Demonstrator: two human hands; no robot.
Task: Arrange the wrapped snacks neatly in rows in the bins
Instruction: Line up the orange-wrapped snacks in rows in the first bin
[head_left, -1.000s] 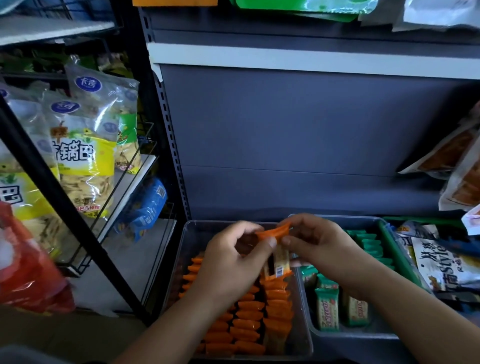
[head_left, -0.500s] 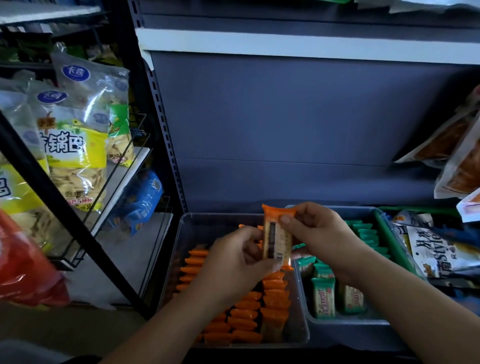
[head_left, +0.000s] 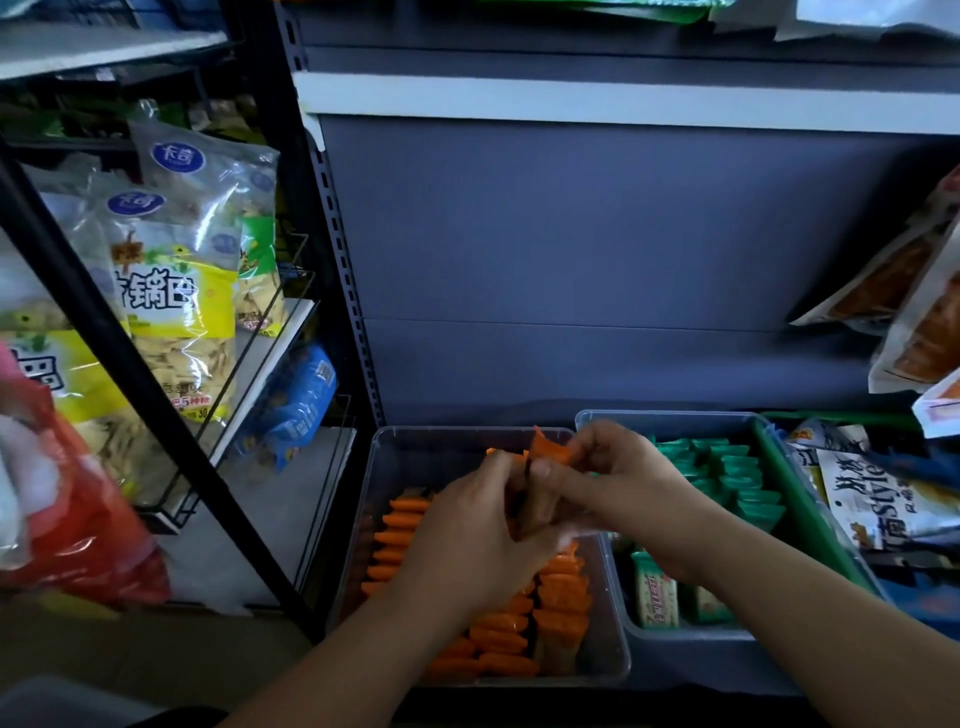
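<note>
Between the left hand (head_left: 467, 535) and the right hand (head_left: 628, 488) stands one orange-wrapped snack (head_left: 548, 451), roughly upright and mostly hidden. Only its crimped orange top shows above the fingers, with a dark strip of its body in the gap between the palms. The left fingers curl round its lower part, and the right thumb and fingers pinch it just under the top. The picture is blurred there, so the grip on the lower end cannot be made out.

Under both hands lies the left clear bin (head_left: 441, 431), holding orange snacks (head_left: 402, 522) packed on edge in rows. The left hand and forearm cover the middle of them. At least two rows show, one to the left of that hand and one below the held snack, but the pieces cannot be counted surely.

Beneath and beyond the right hand sits the right clear bin (head_left: 670, 414), just beside the first, with green snacks (head_left: 737, 480) in rows. The right wrist hides some of them, and two pieces stand in view under the forearm.

Counted: two hands, one held snack, two clear bins.

Farther right of the right hand, printed bags (head_left: 883, 499) are cut off by the frame edge. Well left of the left hand, yellow bags (head_left: 171, 312) sit partly behind a black post (head_left: 130, 374), and a red bag (head_left: 72, 525) is cut off too.
</note>
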